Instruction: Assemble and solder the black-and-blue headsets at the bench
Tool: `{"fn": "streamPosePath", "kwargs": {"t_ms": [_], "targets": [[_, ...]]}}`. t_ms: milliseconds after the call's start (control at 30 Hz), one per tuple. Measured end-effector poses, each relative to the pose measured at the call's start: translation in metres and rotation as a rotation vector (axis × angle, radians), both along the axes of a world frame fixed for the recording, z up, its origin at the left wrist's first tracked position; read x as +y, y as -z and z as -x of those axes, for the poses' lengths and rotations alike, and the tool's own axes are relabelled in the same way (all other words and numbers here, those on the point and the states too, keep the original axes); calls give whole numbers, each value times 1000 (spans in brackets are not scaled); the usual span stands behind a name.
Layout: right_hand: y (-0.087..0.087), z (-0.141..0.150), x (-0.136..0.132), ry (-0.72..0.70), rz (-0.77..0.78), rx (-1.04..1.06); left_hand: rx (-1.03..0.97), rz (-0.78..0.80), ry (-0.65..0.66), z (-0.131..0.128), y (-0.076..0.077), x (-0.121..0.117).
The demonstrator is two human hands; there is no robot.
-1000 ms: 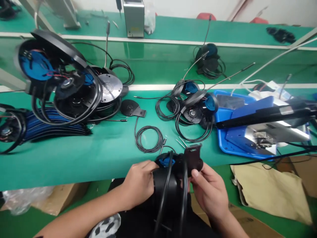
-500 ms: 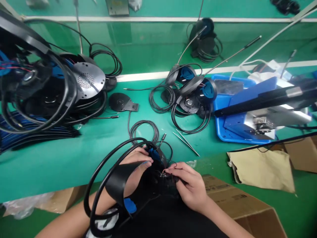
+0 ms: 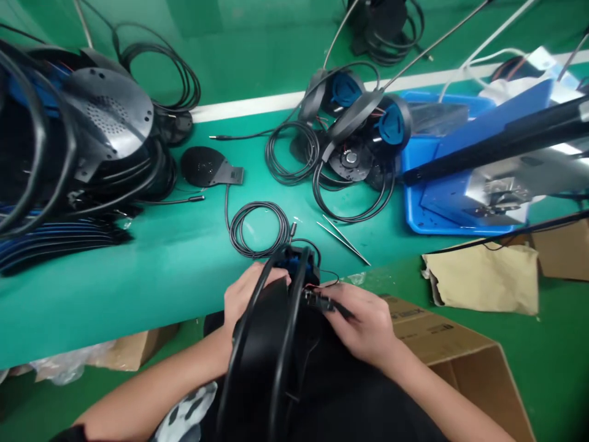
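Observation:
A black headset (image 3: 264, 337) with a wide inner band and two round hoops is held low in front of my body, its band toward me. My left hand (image 3: 251, 291) is closed around the headset's blue-and-black earcup (image 3: 297, 264). On the other side, my right hand (image 3: 365, 319) pinches a small dark part of the headset, with thin red and black wires beside the fingertips. What lies between the fingers is partly hidden. Just beyond on the bench lie a coiled black cable (image 3: 260, 230) and a pair of tweezers (image 3: 345, 241).
More headsets (image 3: 352, 138) lie at the back centre, and a stack of headset parts (image 3: 108, 116) stands at left. A blue tray (image 3: 414, 215) with a dark bar across it is at right. An open cardboard box (image 3: 446, 337) stands below the bench edge.
The headset has turned so its hoops stand more upright and nearer the middle. Both hands remain on it, the right slightly farther right. The view has shifted, and bench items appear higher.

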State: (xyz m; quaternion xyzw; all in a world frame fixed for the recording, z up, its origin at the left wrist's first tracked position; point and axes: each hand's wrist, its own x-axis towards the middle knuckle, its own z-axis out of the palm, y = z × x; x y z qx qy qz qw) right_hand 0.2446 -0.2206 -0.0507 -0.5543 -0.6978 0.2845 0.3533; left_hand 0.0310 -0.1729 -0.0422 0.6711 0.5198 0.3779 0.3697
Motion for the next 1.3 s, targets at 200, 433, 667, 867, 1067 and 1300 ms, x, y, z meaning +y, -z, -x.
{"fn": "streamPosePath", "kwargs": {"t_ms": [200, 433, 667, 867, 1067, 1300], "targets": [[5, -11, 14, 126, 396, 111, 69, -16, -52, -7, -6, 8], [4, -13, 24, 134, 489, 257, 68, 75, 8, 3, -1, 24], [7, -15, 15, 7, 282, 322, 118, 170, -41, -2, -12, 25], [9, -18, 7, -143, -111, 235, 122, 119, 37, -4, -23, 24], [11, -20, 8, -183, -126, 190, 141, 74, 277, -4, -24, 26], [8, -23, 18, -196, -145, 103, 65, 26, 722, 3, -15, 42]]}}
